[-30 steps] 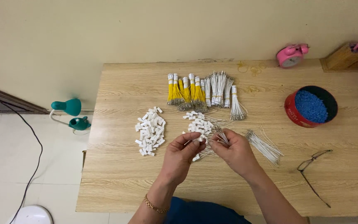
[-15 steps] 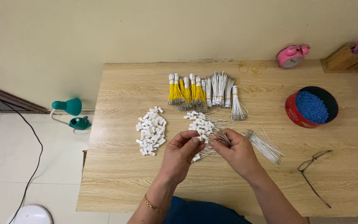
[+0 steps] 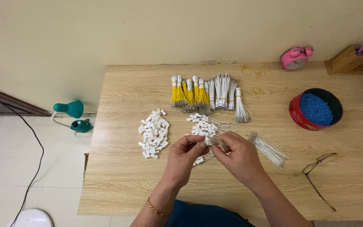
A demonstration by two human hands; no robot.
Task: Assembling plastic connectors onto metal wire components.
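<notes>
— Over the middle of the bench (image 3: 122,189), what were the two hands doing?

— They met just above the wood. The left hand (image 3: 184,157) had its fingers (image 3: 195,142) pressed together on a small white connector (image 3: 207,141), and the right hand (image 3: 239,157) pinched thin white wire (image 3: 221,143) right beside it, thumb against forefinger. Connector and wire touched between the fingertips (whether the wire already sat inside the housing was too small to tell).

— And how far along did the work look?

— Early to midway, as a judgement. Just behind the hands lay a heap of wired connectors (image 3: 204,125), white housings with fine leads trailing toward the right, which read as finished pieces. To the left sat a larger pile of loose white connectors (image 3: 153,133) with no leads on them, so plenty looked left to do.

— Was wire running short?

— Hardly. A loose fan of white wires (image 3: 269,148) lay near the right hand, and at the back stood tied bundles: yellow wire bundles (image 3: 188,94) and white wire bundles (image 3: 227,94), untouched as far as one could see.

— Anything else about?

— A red tin of blue beads (image 3: 315,109) well to the right, a pair of spectacles (image 3: 318,176) near the front edge, a pink alarm clock (image 3: 295,56) and a wooden pen holder (image 3: 349,61) against the wall. A teal lamp (image 3: 70,111) sat on the floor to the left.
</notes>
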